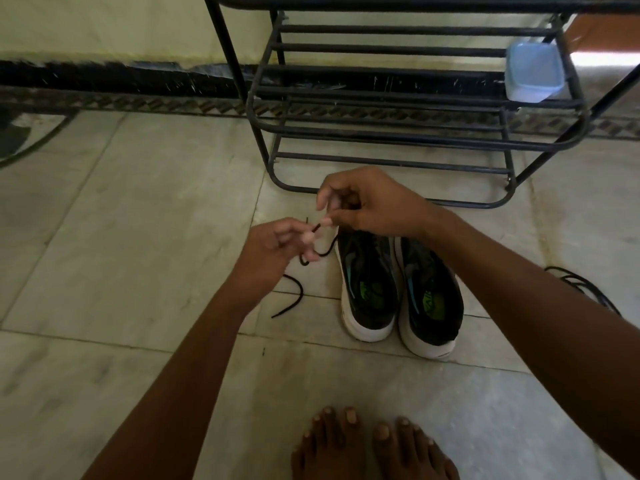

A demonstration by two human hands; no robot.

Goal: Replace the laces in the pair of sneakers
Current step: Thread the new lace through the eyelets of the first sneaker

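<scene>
On tiled floor [138, 220], centre of view: pair of black sneakers [398, 289] w/ white soles, side by side, heels toward the person, toes toward a black metal shoe rack [415, 133]. Both shoes appear w/o laces. Left hand [266, 251] and right hand [367, 206] meet just above and left of the left-side shoe's toe. Both pinch one black lace [320, 251]: right-hand fingers [327, 221] curled, thumb and forefinger gripping the lace near its tip; left-hand fingers [308, 237] curled round it just below. From the left hand the lace loops down beside the shoe; a further stretch lies on the floor below the left wrist, its free end pointing toward the person. Second black lace [585, 285] lies coiled on floor, right of the shoes, partly hidden by the right forearm. Rack's lower shelf, right end: pale blue plastic box w/ lid [533, 71]. Bare toes [367, 441] at bottom edge.
</scene>
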